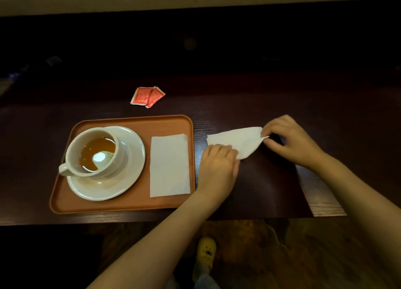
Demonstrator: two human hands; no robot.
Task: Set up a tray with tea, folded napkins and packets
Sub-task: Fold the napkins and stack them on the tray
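Napkin (236, 140), soft white paper half-folded into a wedge, lies on the dark woodgrain table (271, 180), left hand (217, 167) pressing it, right hand (288, 139) pinching its corner.

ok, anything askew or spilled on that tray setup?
No spill visible. The cup sits off-centre on its saucer, toward the left rim. The two red packets lie overlapping on the table beyond the tray, not on it.
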